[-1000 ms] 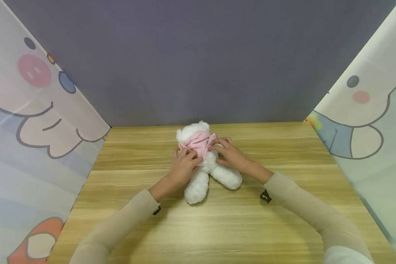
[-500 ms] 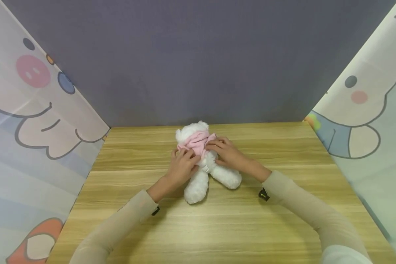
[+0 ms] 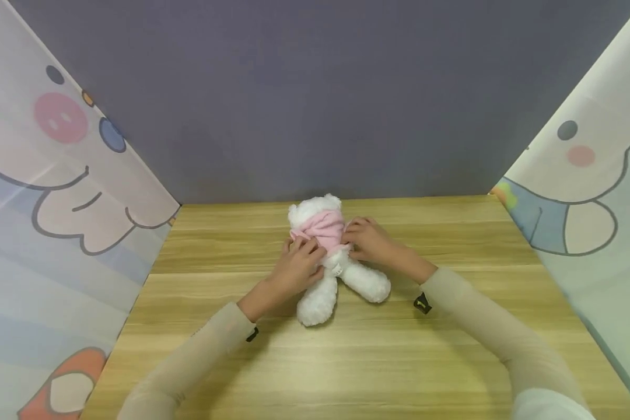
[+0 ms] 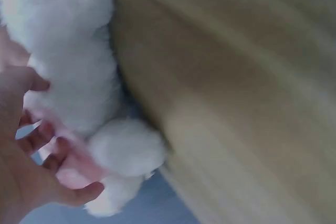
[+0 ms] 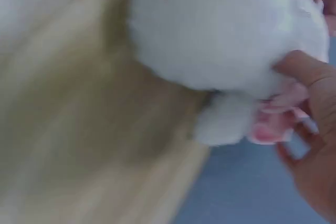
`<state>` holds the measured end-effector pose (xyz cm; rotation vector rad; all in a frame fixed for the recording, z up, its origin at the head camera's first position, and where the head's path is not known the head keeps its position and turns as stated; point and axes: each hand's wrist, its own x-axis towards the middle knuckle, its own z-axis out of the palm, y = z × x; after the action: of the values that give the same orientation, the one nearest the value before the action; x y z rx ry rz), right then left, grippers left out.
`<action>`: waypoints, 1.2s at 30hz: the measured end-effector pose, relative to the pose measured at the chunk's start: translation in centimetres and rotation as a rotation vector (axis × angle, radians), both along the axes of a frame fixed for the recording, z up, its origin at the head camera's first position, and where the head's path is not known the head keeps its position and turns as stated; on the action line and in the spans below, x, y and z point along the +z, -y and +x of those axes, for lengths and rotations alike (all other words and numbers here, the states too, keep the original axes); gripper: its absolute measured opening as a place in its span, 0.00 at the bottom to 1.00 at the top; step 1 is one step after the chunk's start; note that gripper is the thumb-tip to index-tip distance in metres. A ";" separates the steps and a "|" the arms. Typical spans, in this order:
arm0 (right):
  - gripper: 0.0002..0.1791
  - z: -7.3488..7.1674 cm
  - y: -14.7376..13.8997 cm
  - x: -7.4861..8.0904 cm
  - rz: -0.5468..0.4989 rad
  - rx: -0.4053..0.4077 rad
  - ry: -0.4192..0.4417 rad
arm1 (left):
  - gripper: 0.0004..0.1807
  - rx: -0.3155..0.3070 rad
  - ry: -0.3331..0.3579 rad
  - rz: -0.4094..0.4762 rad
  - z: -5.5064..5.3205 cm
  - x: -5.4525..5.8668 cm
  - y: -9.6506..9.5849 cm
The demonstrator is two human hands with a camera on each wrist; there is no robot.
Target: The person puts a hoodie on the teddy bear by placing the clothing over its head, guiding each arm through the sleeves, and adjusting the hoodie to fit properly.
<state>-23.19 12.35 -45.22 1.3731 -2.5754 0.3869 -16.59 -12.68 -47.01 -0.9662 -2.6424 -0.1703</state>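
Note:
A white plush toy (image 3: 317,300) lies on the table with its legs toward me, a small tag between them. Its ears point away and no face shows. A pink cloth garment (image 3: 325,224) covers its upper body. My left hand (image 3: 296,268) grips the garment's left lower edge with curled fingers; in the left wrist view the fingertips (image 4: 62,144) lie against the pink cloth (image 4: 79,163). My right hand (image 3: 373,242) holds the garment's right side. In the right wrist view its thumb (image 5: 296,66) presses the white fur and the fingers reach around pink cloth (image 5: 270,127).
The wooden table (image 3: 315,373) ends at a dark grey panel (image 3: 315,105) just behind the toy's head. Cartoon-printed curtains (image 3: 42,233) stand on the left and right sides. Black wrist straps (image 3: 422,303) show under the sleeves.
My right hand has shifted toward the garment's right edge, and the pink flap there now lies under its fingers. The left hand stays at the left edge. The view shifts slightly.

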 end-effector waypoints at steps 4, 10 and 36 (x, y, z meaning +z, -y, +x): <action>0.09 0.8 0.2 2.4 -0.021 -0.041 0.009 | 0.12 -0.052 0.019 -0.001 0.2 2.3 0.4; 0.19 2.7 2.3 5.3 0.005 -0.034 0.048 | 0.04 -0.054 -0.001 0.195 -3.1 7.4 1.4; 0.21 3.5 0.7 1.7 -0.079 0.032 0.052 | 0.12 0.023 0.507 0.371 -9.8 5.6 2.4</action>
<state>-19.64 11.68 -43.56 1.3961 -2.5521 0.5298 -26.42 -15.10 -41.44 -0.8469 -2.8967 -0.9766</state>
